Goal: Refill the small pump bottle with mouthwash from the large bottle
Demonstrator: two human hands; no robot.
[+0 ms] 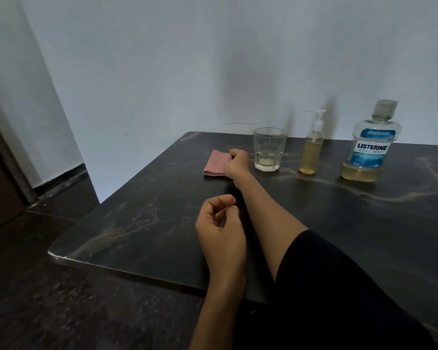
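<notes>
The large mouthwash bottle [369,145] stands capped at the back right of the dark table [137,223], with a low layer of yellowish liquid in it. To its left stands the small pump bottle [311,147], pump on and mostly full of yellowish liquid. My right hand [235,162] reaches far across the table and grips the right edge of a folded pink cloth [216,164]. Nearer to me, my left hand [220,223] hovers over the table with its fingers loosely curled and nothing in them.
A clear drinking glass [269,152] with a little liquid at its bottom stands between the cloth and the pump bottle. A white wall runs right behind the table. The table's left edge drops to a dark floor [61,299].
</notes>
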